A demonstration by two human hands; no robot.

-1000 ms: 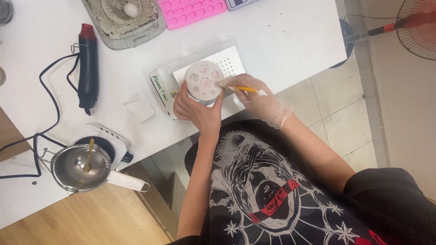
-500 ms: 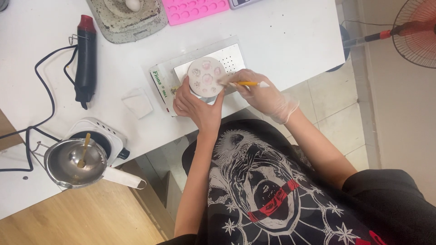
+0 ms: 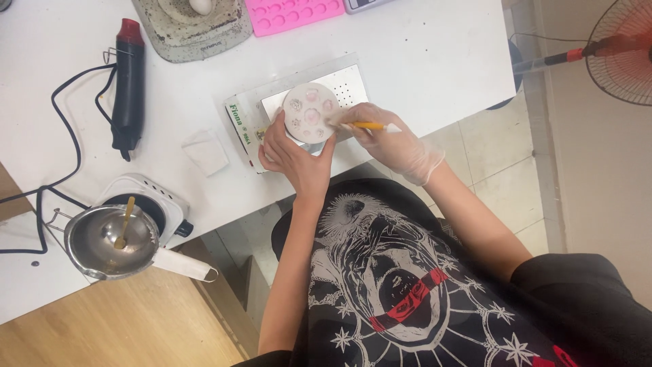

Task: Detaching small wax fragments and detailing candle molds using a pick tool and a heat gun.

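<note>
My left hand (image 3: pixel 293 158) grips a round pale mould (image 3: pixel 310 111) with several small hollows, holding it just above a small flat scale (image 3: pixel 272 112) on the white table (image 3: pixel 421 61). My right hand (image 3: pixel 387 139), in a thin clear glove, holds a yellow-handled tool (image 3: pixel 370 126) like a pen. Its tip touches the mould's right edge.
A black heat gun (image 3: pixel 128 88) with a red tip lies at the left, its cord trailing. A metal melting pot (image 3: pixel 112 241) with a spoon sits on a small white hotplate (image 3: pixel 146 200). A pink silicone mould (image 3: pixel 292 13), a grey stone base (image 3: pixel 190 27) and a fan (image 3: pixel 621 51) are nearby.
The view has shifted slightly, and both hands with the mould sit a little higher in the picture. The tool tip stays at the mould's right edge.
</note>
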